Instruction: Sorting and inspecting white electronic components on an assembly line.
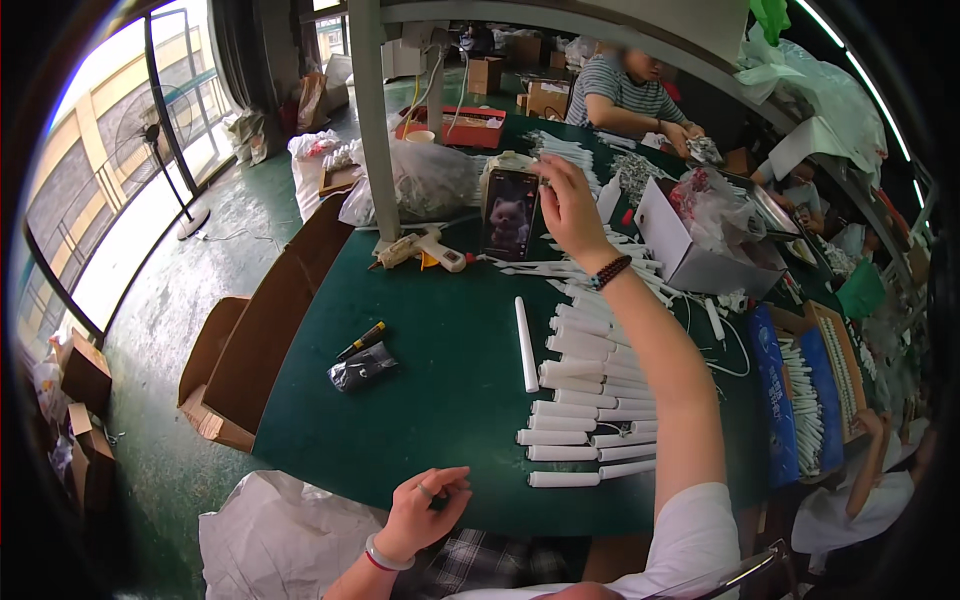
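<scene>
My right hand (572, 208) reaches far across the green table, its fingers stretched out at the upper right edge of a phone (509, 222). The phone stands upright and shows a fluffy animal on its screen. Whether the fingertips touch it I cannot tell. My left hand (425, 508) hovers by the near table edge, fingers loosely bent and holding nothing. Between the hands lie rows of white candle-shaped sticks (565, 422), side by side. One white stick (525, 345) lies apart, left of the rows. Some sticks are hidden under my right forearm.
Left of the phone lie a glue gun (425, 250) and a clear plastic bag (420, 180). A utility knife (362, 340) and a dark packet (362, 367) sit further left. A white box (690, 245) and a blue box (770, 390) stand right. A co-worker (625, 95) sits opposite.
</scene>
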Demonstrator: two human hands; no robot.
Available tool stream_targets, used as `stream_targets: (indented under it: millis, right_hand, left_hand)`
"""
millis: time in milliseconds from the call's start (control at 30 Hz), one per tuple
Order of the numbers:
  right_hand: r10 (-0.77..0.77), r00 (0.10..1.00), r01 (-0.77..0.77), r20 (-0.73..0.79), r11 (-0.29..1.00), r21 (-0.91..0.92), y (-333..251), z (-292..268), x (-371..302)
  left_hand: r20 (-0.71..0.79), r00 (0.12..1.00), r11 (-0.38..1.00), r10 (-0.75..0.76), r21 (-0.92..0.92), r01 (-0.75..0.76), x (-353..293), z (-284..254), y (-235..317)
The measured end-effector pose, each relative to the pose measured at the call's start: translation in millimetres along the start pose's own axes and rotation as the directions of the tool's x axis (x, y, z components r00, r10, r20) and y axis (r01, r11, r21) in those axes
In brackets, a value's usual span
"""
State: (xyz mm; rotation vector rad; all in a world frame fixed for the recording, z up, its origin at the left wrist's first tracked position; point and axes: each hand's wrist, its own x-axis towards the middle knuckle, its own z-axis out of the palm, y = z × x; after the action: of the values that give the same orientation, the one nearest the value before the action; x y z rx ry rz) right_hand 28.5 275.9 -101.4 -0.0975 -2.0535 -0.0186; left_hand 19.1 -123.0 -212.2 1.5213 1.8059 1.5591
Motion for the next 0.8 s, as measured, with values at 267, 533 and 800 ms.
stream_targets:
  millis: [267, 533, 800]
  right_hand:
    - [-0.329, 0.939, 0.163, 0.099, 0.682, 0.713, -294.9, -186.4, -31.0]
    - [-0.478, 0.875, 0.477, -0.074, 0.827, 0.298, -351.3, -255.2, -63.7]
    - [0.222, 0.942, -0.228, 0.253, 0.974, -0.004, -266.2, -300.0, -219.5]
  left_hand:
    - [-0.094, 0.987, 0.985, 0.129, 0.125, -0.117, -17.8, 3.0, 1.7]
    - [-0.149, 0.982, 0.983, 0.118, 0.158, -0.094, -14.4, 9.4, -0.1]
    - [-0.217, 0.975, 0.991, 0.049, 0.134, -0.020, -18.4, 9.4, -9.5]
